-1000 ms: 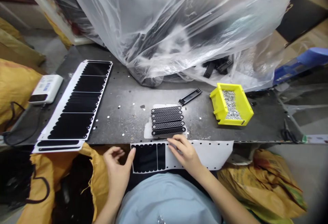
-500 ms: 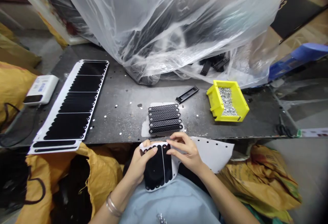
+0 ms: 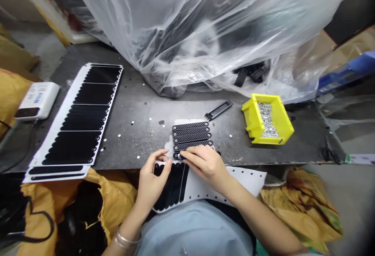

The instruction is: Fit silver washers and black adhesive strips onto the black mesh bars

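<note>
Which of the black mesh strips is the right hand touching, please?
The nearest strip of the five: the right hand rests its fingertips on it, the other four lying beyond.

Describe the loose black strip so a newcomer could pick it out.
On the dark metal workbench, find the bright yellow plastic bin. Just left of it lies a slotted black plastic strip, alone and angled, unlike the parallel row of black mesh-patterned bars below it.

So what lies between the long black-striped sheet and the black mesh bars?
Small white dots scattered on the dark metal bench, seen in the head view.
</note>
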### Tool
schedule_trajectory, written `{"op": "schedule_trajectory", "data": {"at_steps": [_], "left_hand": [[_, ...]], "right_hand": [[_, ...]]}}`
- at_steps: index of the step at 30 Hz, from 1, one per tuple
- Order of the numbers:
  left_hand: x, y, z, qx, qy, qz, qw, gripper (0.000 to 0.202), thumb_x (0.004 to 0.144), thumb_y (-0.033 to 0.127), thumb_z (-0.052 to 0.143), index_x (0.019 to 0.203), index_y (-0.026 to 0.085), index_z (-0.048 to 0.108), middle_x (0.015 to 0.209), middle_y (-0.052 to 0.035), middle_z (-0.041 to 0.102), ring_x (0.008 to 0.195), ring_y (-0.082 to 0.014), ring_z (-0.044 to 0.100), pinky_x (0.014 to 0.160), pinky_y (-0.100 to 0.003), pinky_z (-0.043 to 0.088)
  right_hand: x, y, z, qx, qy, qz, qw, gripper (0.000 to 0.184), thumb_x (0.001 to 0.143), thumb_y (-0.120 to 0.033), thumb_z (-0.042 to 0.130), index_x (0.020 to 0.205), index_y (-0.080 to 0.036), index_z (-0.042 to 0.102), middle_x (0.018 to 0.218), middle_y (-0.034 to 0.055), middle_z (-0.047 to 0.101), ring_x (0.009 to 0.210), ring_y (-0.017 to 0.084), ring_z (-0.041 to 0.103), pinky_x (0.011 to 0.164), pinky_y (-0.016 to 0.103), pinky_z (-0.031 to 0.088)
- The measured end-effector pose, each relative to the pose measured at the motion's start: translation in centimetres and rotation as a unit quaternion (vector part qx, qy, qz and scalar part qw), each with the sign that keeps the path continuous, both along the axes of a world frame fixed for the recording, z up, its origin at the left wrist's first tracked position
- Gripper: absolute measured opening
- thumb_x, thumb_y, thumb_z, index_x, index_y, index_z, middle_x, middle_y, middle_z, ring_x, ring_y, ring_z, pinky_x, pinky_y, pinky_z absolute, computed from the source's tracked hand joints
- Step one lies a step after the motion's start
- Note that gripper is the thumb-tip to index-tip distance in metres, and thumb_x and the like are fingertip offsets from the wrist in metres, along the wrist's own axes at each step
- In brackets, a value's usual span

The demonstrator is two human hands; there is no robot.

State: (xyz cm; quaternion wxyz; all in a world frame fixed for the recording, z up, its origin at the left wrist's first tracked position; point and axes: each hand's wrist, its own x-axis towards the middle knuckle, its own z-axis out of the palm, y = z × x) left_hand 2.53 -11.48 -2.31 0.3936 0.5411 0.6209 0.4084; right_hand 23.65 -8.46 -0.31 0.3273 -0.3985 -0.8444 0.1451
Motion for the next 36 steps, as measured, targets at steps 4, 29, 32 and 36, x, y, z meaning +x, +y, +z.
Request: {"op": "schedule_trajectory", "data": {"at_steps": [4, 29, 32, 36], "left_hand": [[-0.4, 0.9, 0.0, -0.027, 0.010, -0.034, 0.999, 0.020, 0.097, 0.037, 0.064, 0.104, 0.025, 0.077, 0.104, -0.0039, 0.077, 0.098, -0.0205, 0.070, 0.092, -0.031, 0.051], [-0.2, 1.6, 0.3, -0.114, 0.014, -0.011, 0.993, 0.027, 0.089, 0.047, 0.070, 0.084, 0.022, 0.076, 0.091, -0.0003, 0.078, 0.082, -0.0192, 0.067, 0.074, -0.027, 0.047], [-0.2, 1.8, 0.5, -0.116, 0.017, -0.009, 0.993, 0.027, 0.088, 0.048, 0.070, 0.084, 0.022, 0.077, 0.089, -0.0006, 0.078, 0.080, -0.0197, 0.067, 0.074, -0.027, 0.048], [0.0, 2.0, 0.5, -0.115, 0.018, -0.003, 0.993, 0.028, 0.087, 0.048, 0.070, 0.082, 0.021, 0.077, 0.086, -0.0014, 0.078, 0.079, -0.0198, 0.067, 0.073, -0.027, 0.048]], "right_hand": [[-1.2, 1.0, -0.7, 0.023, -0.007, 0.033, 0.999, 0.013, 0.102, -0.019, 0.061, 0.105, -0.018, 0.073, 0.104, 0.0085, 0.075, 0.089, 0.018, 0.061, 0.077, 0.032, 0.051], [5.7, 0.1, 0.0, -0.173, 0.124, -0.087, 0.973, 0.014, 0.099, -0.024, 0.065, 0.106, -0.024, 0.078, 0.093, 0.0045, 0.070, 0.078, 0.015, 0.067, 0.068, 0.028, 0.056], [5.8, 0.4, -0.5, -0.168, 0.125, -0.065, 0.976, 0.016, 0.099, -0.022, 0.064, 0.107, -0.024, 0.078, 0.094, 0.0047, 0.070, 0.079, 0.015, 0.067, 0.069, 0.029, 0.056], [6.0, 0.5, -0.5, -0.160, 0.121, -0.046, 0.979, 0.016, 0.099, -0.021, 0.064, 0.107, -0.025, 0.077, 0.093, 0.0043, 0.067, 0.078, 0.015, 0.066, 0.068, 0.028, 0.056]]}}
